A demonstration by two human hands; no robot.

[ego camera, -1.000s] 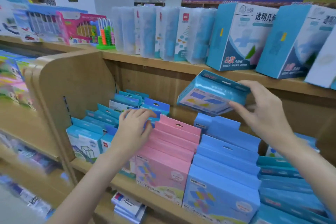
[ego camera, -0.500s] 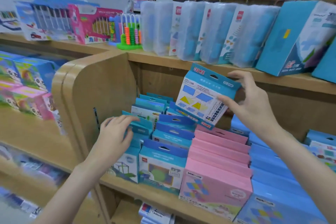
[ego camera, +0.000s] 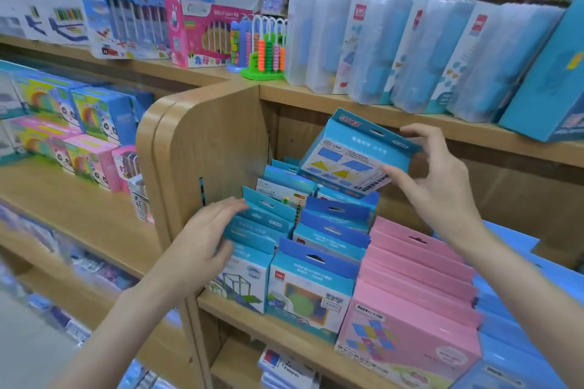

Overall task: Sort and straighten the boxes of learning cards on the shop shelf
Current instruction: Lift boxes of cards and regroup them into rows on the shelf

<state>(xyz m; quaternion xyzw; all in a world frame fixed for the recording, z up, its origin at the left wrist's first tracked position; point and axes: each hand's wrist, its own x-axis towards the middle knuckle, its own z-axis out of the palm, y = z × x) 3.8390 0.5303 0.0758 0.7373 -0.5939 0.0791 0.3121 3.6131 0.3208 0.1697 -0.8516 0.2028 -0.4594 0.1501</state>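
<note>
My right hand (ego camera: 436, 180) holds a light-blue card box (ego camera: 350, 156) tilted in the air above the back of the blue rows, fingers on its top flap and thumb at its lower corner. My left hand (ego camera: 205, 234) lies with straight fingers on the hang tabs of the leftmost row of blue boxes (ego camera: 262, 218), just inside the wooden side panel (ego camera: 202, 142). A second blue row (ego camera: 325, 243) stands beside it. To its right are a row of pink boxes (ego camera: 414, 287) and then more blue boxes (ego camera: 512, 341).
The shelf board above (ego camera: 316, 95) carries clear plastic cases (ego camera: 395, 50) and a big blue box (ego camera: 550, 73). An abacus (ego camera: 262, 47) and toy boxes stand up left. Panda-print boxes (ego camera: 88, 123) fill the left unit. More packs (ego camera: 284, 366) lie on the shelf below.
The view has swung left. My right hand has tipped the held box from flat to face me and carried it over the blue rows. My left hand has slid left onto the leftmost row.
</note>
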